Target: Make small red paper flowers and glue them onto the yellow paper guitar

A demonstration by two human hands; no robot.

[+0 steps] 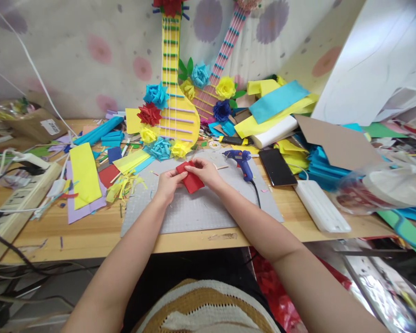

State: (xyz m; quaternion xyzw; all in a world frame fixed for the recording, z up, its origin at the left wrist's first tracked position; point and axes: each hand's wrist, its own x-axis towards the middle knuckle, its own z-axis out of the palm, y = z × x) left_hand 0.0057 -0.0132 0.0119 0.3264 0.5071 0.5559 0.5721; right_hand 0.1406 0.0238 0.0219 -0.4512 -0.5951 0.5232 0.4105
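the left hand is pinching a red piece at its left edge between thumb and fingers, while the right hand is gripping its upper part, the thumb pressing on the face and the fingers curling around the far edge. the red piece is tilting between them, just over the grey cutting mat; it is showing a bright, even red, a matte surface and a roughly rectangular outline, and the fingers are covering some of its upper part. at the far right, a clear plastic bag is bulging, with something white and something red showing blurrily through it. a blue glue gun is resting on the mat, near a black phone. farther back at the left, a brown paper bag bearing a white label is gaping at the top and holding crinkled clear wrapping with yellowish bits inside. behind the hands, a yellow guitar-shaped piece is standing upright before a flower-patterned cloth.
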